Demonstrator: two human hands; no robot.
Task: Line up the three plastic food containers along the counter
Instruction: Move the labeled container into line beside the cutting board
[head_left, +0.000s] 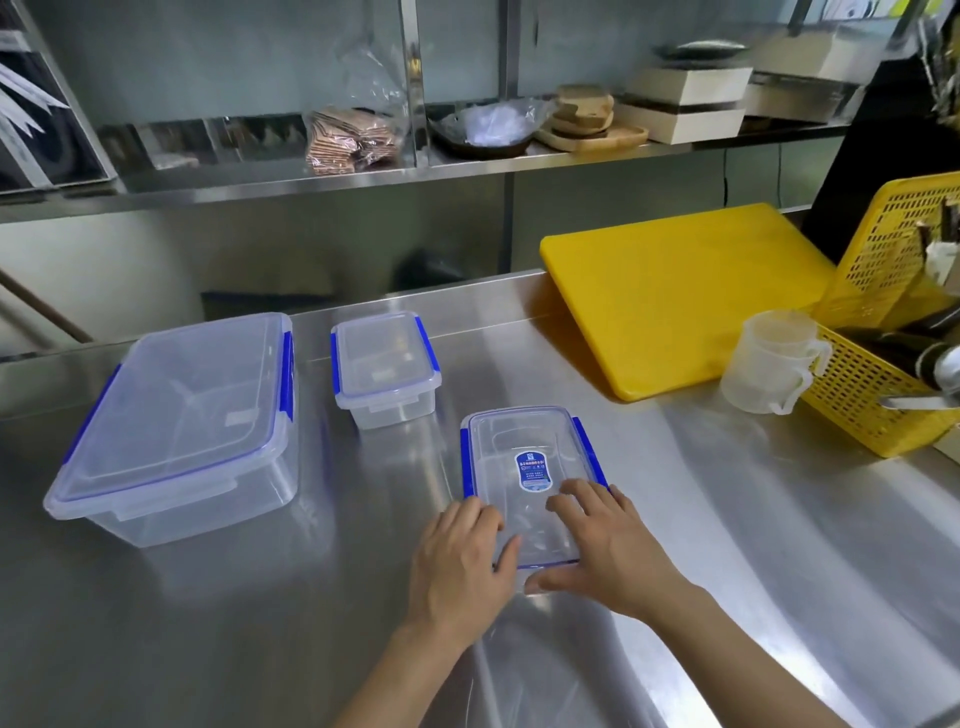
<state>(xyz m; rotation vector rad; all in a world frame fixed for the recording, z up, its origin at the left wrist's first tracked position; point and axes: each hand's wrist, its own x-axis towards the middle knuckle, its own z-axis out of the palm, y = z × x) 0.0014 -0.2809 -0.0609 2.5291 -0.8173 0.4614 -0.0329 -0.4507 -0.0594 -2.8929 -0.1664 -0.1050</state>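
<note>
Three clear plastic containers with blue clip lids stand on the steel counter (208, 623). The large container (182, 421) is at the left. A small container (382, 364) sits further back, to its right. The medium container (524, 452), with a blue label on its lid, is nearest me in the middle. My left hand (460, 556) grips its near left corner. My right hand (608, 545) lies on the lid's near right side, thumb against the front wall. Both hands cover the container's near end.
A yellow cutting board (685, 291) lies at the back right. Beside it stand a clear measuring jug (769, 364) and a yellow basket (883, 353) of utensils. A steel shelf (363, 176) behind the counter holds bags, plates and boxes.
</note>
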